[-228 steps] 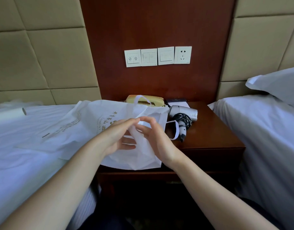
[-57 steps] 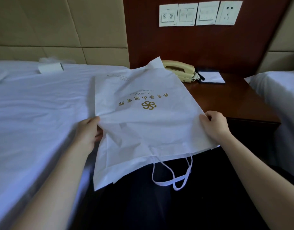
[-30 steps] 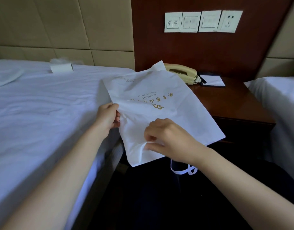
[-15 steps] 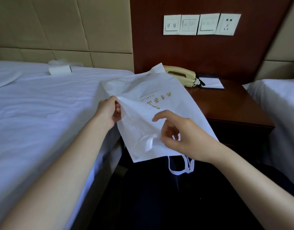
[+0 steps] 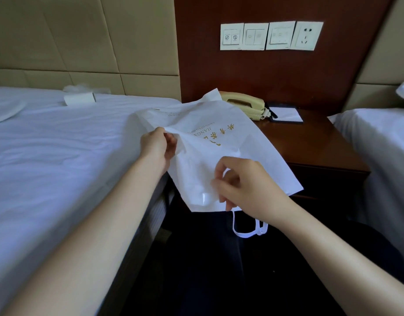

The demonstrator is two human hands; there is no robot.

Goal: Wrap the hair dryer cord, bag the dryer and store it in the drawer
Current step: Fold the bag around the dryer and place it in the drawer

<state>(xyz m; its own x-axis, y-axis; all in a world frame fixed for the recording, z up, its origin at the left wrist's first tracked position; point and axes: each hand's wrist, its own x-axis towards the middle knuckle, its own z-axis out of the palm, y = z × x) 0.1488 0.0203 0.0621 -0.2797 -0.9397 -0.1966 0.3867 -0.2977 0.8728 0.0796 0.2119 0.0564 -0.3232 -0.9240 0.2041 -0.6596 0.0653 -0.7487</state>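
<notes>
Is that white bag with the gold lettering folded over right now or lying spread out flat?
Partly folded: the white bag has its near part turned over across the gold print, pinched by both hands.

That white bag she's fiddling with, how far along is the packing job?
Done: nothing visibly; no dryer shows on the nightstand, so it may be bagged, but I cannot tell. In hand: the left hand pinches the white bag edge, the right hand works near its handles. Left: storing it in the drawer.

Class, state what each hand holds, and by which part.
Both hold the white bag: left hand pinches its left edge, right hand its near end.
</notes>
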